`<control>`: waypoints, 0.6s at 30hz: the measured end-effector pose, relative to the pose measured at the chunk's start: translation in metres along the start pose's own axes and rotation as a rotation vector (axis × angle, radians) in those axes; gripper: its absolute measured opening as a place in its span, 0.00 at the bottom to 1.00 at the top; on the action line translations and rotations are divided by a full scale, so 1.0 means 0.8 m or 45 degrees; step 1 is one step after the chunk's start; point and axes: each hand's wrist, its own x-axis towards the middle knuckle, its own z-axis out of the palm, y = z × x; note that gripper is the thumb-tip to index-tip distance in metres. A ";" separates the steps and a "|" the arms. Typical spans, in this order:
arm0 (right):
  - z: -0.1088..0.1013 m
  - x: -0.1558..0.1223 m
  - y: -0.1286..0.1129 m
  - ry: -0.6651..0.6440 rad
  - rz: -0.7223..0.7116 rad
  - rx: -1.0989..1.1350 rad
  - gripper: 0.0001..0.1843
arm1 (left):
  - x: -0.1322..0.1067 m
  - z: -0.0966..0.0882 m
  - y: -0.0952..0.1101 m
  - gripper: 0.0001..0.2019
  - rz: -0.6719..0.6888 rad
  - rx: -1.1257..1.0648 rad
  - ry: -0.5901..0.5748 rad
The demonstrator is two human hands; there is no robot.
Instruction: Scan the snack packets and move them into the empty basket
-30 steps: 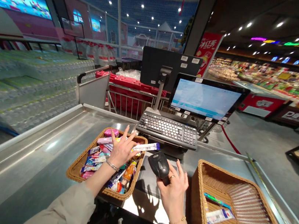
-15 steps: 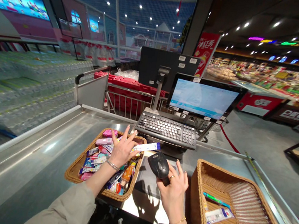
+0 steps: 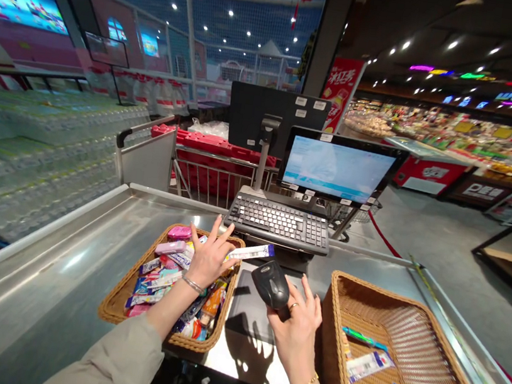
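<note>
The left hand (image 3: 208, 263), over a basket (image 3: 110, 307) of small packs (image 3: 165, 279) at lower left, pinches a white packet (image 3: 252, 252) near the frame's centre. The right hand (image 3: 298, 326), right of centre, grips a black scanner (image 3: 270, 284) near the packet.

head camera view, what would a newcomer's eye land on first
The glowing screen stands out, just beyond the keyboard. Nearer, the right hand holds a black scanner, and the left hand, over a wicker basket crammed with colourful packets, grips a slim white packet.
</note>
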 end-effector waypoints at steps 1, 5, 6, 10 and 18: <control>0.000 0.000 0.001 0.019 0.001 0.000 0.14 | 0.002 0.000 0.001 0.09 0.010 0.004 0.010; -0.006 0.002 0.005 0.082 -0.005 -0.008 0.15 | 0.010 -0.001 0.009 0.08 0.038 0.009 0.052; -0.009 0.002 0.006 0.092 0.000 -0.015 0.15 | 0.012 -0.001 0.011 0.08 0.045 0.005 0.057; -0.018 0.003 0.014 0.153 0.003 -0.049 0.14 | 0.020 0.001 0.020 0.08 0.088 -0.017 0.070; -0.035 0.001 0.039 0.243 -0.011 -0.144 0.15 | 0.038 0.004 0.040 0.07 0.163 -0.055 0.080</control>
